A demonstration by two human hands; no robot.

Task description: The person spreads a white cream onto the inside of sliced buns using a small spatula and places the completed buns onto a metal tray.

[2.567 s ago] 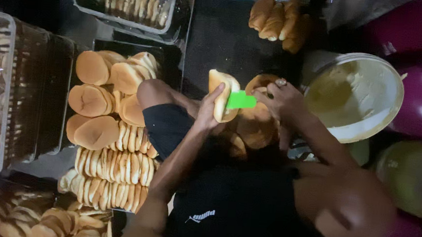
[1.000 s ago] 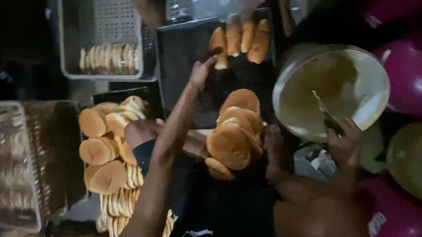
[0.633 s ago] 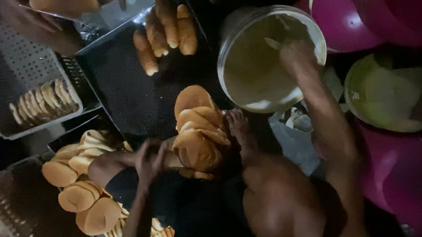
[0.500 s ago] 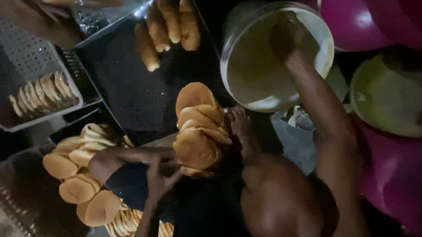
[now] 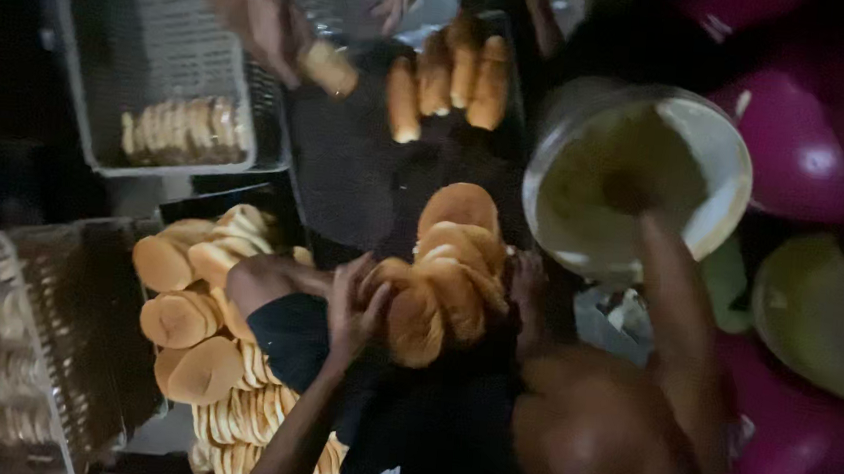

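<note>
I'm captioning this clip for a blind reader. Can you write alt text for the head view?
Seen from above, a person's left hand grips a bun in a pile of buns on their lap, while the right hand dips into a white bucket of pale spread. Buns lie on a dark tray.

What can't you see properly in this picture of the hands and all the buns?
- Right hand: reaches into the white bucket, dark and blurred; what it holds cannot be told.
- Left hand: touches the bun pile; grip unclear through blur.
- Another person's hand: cut by the top edge.
- Left crate: contents too dark.
</note>
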